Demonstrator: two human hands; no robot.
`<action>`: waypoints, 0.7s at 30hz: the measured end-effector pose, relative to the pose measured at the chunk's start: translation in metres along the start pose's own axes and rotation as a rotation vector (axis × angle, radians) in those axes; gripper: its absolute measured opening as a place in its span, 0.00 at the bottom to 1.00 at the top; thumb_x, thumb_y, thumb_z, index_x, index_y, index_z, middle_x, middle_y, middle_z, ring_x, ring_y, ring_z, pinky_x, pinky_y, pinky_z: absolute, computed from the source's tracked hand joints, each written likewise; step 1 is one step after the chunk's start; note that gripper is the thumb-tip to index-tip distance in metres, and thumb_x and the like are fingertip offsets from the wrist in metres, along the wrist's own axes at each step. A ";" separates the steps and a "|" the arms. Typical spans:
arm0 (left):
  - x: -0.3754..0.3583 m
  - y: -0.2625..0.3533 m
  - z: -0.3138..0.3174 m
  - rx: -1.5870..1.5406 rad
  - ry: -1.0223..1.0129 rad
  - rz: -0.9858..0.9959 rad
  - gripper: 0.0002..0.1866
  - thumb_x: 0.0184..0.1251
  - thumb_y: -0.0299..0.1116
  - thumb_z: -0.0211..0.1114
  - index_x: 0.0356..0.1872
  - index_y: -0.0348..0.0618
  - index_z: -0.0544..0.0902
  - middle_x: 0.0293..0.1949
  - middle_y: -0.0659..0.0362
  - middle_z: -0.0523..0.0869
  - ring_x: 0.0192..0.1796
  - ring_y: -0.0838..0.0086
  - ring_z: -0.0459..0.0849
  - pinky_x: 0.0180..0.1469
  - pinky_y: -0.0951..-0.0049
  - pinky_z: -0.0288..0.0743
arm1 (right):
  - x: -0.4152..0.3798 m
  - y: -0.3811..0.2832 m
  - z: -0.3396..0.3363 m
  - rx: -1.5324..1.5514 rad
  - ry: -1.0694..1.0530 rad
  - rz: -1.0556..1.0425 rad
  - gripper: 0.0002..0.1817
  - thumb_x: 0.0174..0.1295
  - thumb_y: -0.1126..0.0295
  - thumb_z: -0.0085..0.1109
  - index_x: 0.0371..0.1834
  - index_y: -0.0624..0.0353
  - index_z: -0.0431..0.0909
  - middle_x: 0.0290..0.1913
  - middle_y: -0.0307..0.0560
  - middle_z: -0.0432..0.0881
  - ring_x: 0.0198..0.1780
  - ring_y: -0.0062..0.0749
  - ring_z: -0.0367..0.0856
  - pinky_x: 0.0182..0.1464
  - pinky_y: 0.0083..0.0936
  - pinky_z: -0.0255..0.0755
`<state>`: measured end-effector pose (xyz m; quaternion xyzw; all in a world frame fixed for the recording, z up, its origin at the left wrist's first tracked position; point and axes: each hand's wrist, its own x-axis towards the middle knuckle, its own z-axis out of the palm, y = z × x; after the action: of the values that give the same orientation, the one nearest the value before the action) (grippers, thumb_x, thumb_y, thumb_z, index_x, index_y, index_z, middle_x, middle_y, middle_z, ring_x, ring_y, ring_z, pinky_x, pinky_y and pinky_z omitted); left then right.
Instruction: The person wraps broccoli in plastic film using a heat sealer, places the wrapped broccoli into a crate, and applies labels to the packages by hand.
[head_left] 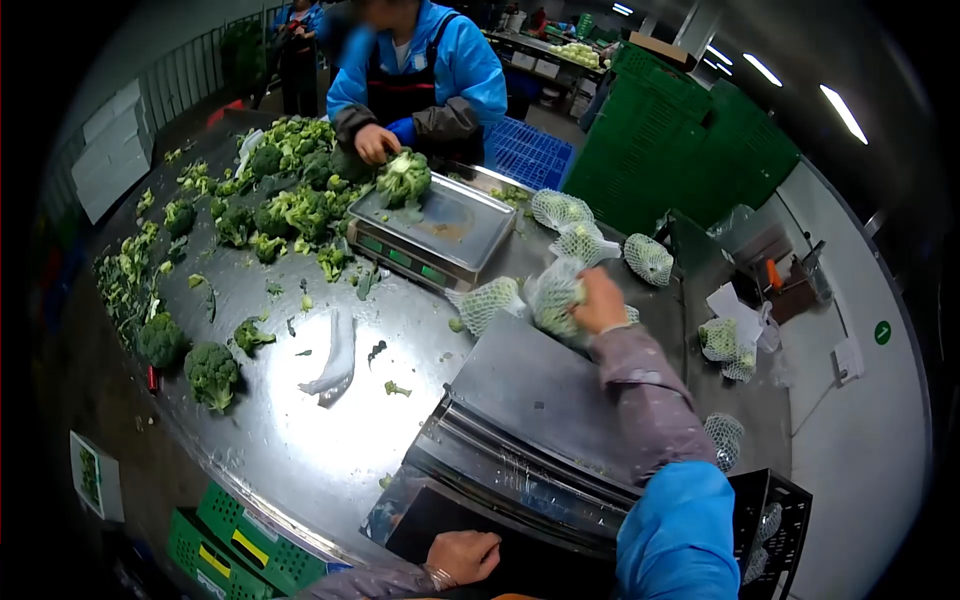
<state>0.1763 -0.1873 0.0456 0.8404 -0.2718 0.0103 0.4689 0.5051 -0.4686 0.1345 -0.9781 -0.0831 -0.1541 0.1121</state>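
Observation:
My right hand (598, 302) is closed on a net-wrapped broccoli (556, 297) just beyond the grey top plate of the wrapping machine (545, 390). Another netted broccoli (487, 303) lies to its left, and two more (562, 209) (583, 243) are behind it. My left hand (464, 557) is near the bottom of the view, fingers curled, over the machine's dark front part; nothing shows in it. Across the table a co-worker in a blue jacket has a hand (376, 143) at a broccoli head (404, 178) on the weighing scale (440, 222).
Loose broccoli and scraps (300, 210) cover the metal table's (260, 330) left and far side. Green crates (660, 130) are stacked behind at right. More netted pieces (722, 342) lie at right, above a black crate (790, 530). Green crates (240, 535) stand below the near left edge.

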 end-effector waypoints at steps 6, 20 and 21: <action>-0.002 0.003 -0.001 0.013 -0.060 -0.001 0.06 0.53 0.36 0.63 0.29 0.47 0.81 0.22 0.56 0.80 0.26 0.64 0.81 0.28 0.67 0.74 | -0.043 -0.016 -0.139 0.053 -0.050 0.145 0.27 0.40 0.55 0.68 0.39 0.66 0.78 0.37 0.58 0.81 0.41 0.50 0.79 0.44 0.37 0.73; 0.229 0.053 0.022 -0.032 -0.367 -0.069 0.31 0.66 0.58 0.47 0.60 0.44 0.70 0.53 0.46 0.78 0.56 0.54 0.75 0.59 0.66 0.65 | -0.196 -0.020 -0.127 0.376 -0.394 0.407 0.23 0.67 0.54 0.41 0.58 0.57 0.72 0.59 0.56 0.73 0.59 0.44 0.70 0.59 0.29 0.62; 0.235 0.048 0.026 0.080 -0.380 -0.110 0.32 0.64 0.62 0.44 0.58 0.48 0.72 0.50 0.46 0.80 0.53 0.53 0.77 0.57 0.62 0.68 | -0.193 -0.023 -0.124 0.382 -0.352 0.435 0.23 0.67 0.55 0.42 0.56 0.58 0.73 0.57 0.56 0.74 0.57 0.45 0.71 0.59 0.30 0.62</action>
<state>0.3481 -0.3325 0.1328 0.8586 -0.3085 -0.1633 0.3754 0.2848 -0.5019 0.1919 -0.9458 0.0823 0.0631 0.3077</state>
